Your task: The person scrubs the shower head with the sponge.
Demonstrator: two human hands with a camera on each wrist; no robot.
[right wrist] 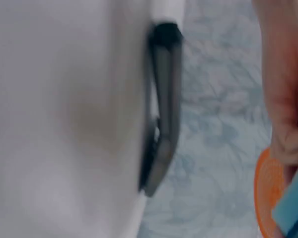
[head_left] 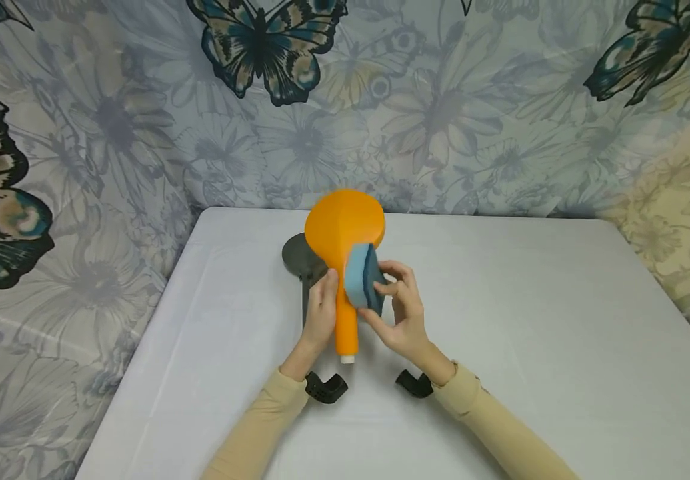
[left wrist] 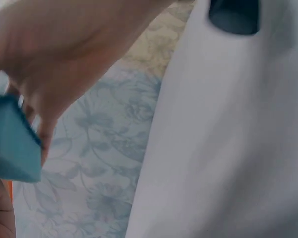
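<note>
My left hand (head_left: 322,310) grips the handle of an orange strainer (head_left: 345,227), a round-headed scoop with a pale handle tip, raised over the table with its head away from me. A patterned inner face of the strainer (right wrist: 268,188) shows in the right wrist view. My right hand (head_left: 403,310) pinches a light-blue sponge (head_left: 357,277) with a darker blue side between thumb and fingers. The sponge's light side lies against the handle, just below the strainer's head. In the left wrist view the sponge (left wrist: 12,144) partly covers the strainer.
A dark grey utensil (head_left: 297,255) with a round head lies on the white table (head_left: 519,333), partly behind the strainer and left hand. Its dark handle (right wrist: 166,109) appears blurred in the right wrist view. A butterfly-patterned wall covering (head_left: 309,147) stands behind the table.
</note>
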